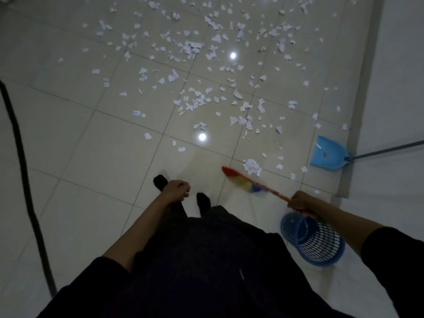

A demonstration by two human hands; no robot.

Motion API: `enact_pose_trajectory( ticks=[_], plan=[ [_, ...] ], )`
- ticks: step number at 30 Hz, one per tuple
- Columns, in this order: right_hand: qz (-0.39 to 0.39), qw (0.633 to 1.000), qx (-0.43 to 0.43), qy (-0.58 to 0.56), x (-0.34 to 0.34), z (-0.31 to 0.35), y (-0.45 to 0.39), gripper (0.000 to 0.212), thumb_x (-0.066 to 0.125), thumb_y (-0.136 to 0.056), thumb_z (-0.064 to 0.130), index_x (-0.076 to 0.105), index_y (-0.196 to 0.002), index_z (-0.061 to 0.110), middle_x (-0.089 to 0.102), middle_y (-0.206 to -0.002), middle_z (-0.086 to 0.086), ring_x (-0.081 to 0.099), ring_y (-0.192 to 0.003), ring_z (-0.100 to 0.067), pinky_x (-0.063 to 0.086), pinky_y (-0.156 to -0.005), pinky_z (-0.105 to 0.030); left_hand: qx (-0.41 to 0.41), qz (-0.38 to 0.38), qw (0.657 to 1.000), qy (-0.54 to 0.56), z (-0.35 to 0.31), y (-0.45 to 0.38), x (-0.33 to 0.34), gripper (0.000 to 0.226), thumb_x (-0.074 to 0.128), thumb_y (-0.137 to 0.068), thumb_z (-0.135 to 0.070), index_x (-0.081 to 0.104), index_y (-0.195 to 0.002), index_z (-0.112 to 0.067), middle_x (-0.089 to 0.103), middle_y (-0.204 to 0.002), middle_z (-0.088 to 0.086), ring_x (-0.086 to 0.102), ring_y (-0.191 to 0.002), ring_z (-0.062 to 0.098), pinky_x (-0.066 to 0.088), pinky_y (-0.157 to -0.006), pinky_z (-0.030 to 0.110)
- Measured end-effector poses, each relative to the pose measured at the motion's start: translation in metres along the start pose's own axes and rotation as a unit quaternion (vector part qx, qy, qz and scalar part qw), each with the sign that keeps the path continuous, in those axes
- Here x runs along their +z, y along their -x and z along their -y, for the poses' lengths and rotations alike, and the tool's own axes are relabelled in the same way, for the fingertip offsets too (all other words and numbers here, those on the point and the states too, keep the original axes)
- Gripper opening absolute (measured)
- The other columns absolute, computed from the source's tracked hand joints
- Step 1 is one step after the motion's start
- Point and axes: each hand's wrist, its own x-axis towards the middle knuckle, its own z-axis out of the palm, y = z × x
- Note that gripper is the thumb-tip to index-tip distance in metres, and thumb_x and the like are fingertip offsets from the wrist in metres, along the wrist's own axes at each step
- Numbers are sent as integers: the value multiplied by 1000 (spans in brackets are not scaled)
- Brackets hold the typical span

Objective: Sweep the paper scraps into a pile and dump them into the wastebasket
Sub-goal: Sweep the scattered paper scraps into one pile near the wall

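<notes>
Scraps: torn white paper scraps point(192, 48) strewn across the glossy pale floor tiles point(110, 143), thickest far ahead, thinner toward the feet; one small heap point(252, 165) just beyond the broom head.
Broom: short hand broom with orange handle and multicoloured bristles point(243, 182), blurred, so contact between bristles and tile hard to confirm.
Right hand point(299, 200): grip closed round the orange handle near its rear end.
Left hand point(177, 188): fingers curled loosely, holding nothing, hanging above the black-socked feet point(160, 181).
Dustpan: light-blue plastic dustpan point(327, 154) on a long grey pole, lying on the floor near the right-hand wall, mouth toward the scraps, a couple of bits apparently inside.
Wastebasket: blue plastic lattice wastebasket point(314, 244) beside the right leg, under the right forearm, seemingly tipped toward the camera.
Handling: paper very light, flat, prone to flutter and skid on polished tile; short, low, gentle strokes likely better than hard flicks. Broom light and stiff in the handle, soft at the bristles; a hold further forward probably gives more control.
Progress: early; most scraps not yet gathered.
Other: dark cable point(25, 180) running along the left of the floor.
</notes>
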Motion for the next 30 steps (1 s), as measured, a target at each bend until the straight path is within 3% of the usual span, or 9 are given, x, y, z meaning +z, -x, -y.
enact_pose_trajectory(
  ticks=[4, 8, 12, 15, 19, 22, 27, 30],
  plan=[
    [-69, 996, 19, -45, -5, 39, -13, 17, 57, -93, 8, 52, -101, -5, 59, -73, -15, 54, -52, -20, 45, -44, -27, 1, -9, 1000, -3, -1, 0, -11, 15, 54, -93, -12, 64, -102, -7, 62, -88, 6, 59, -77, 13, 46, -63, 21],
    [-105, 991, 10, -87, -17, 79, -17, 19, 54, -91, 5, 50, -105, -7, 57, -73, -18, 54, -55, -24, 46, -46, -30, -5, 3, 1000, 18, -1, -2, -20, 12, 54, -91, -9, 61, -81, -12, 57, -77, 4, 54, -65, 11, 42, -59, 21],
    [-113, 985, -26, -130, -22, 117, -8, 22, 55, -89, 4, 53, -106, -10, 58, -79, -19, 54, -56, -22, 45, -45, -28, -3, -4, 999, 35, 0, -1, -34, 11, 53, -91, -10, 62, -84, -9, 58, -77, 4, 55, -68, 11, 42, -60, 21],
    [-87, 984, -67, -141, -14, 146, 6, 21, 56, -89, 6, 56, -104, -9, 58, -79, -15, 53, -56, -20, 44, -44, -25, -8, -19, 998, 53, 2, -3, -51, 13, 55, -91, -12, 66, -96, -6, 62, -84, 6, 59, -76, 15, 46, -66, 24],
    [-24, 982, -120, -143, -1, 204, 27, 18, 57, -89, 7, 59, -101, -6, 58, -76, -11, 53, -57, -16, 45, -46, -24, -7, -25, 996, 86, 1, -6, -75, 12, 54, -92, -12, 64, -88, -8, 60, -84, 9, 57, -74, 15, 44, -65, 25],
    [29, 981, -144, -128, 12, 259, 38, 19, 58, -89, 8, 61, -99, -7, 58, -75, -11, 51, -54, -15, 44, -44, -22, -12, -40, 995, 95, -2, -5, -98, 10, 53, -92, -12, 63, -93, -10, 63, -90, 7, 61, -83, 16, 48, -71, 25],
    [111, 972, -126, -163, 48, 359, 42, 13, 61, -89, 6, 58, -96, -4, 55, -67, -8, 44, -43, -11, 38, -37, -20, -23, -59, 992, 108, -5, -9, -156, 13, 53, -92, -14, 62, -83, -15, 65, -95, 9, 62, -90, 21, 52, -78, 30],
    [144, 968, -113, -172, 71, 412, 38, 10, 60, -91, 6, 56, -94, -2, 54, -66, -8, 42, -44, -10, 36, -37, -20, -35, -77, 988, 126, -1, -17, -196, 13, 52, -93, -16, 65, -96, -14, 66, -105, 9, 64, -100, 23, 52, -86, 33]
  ],
)
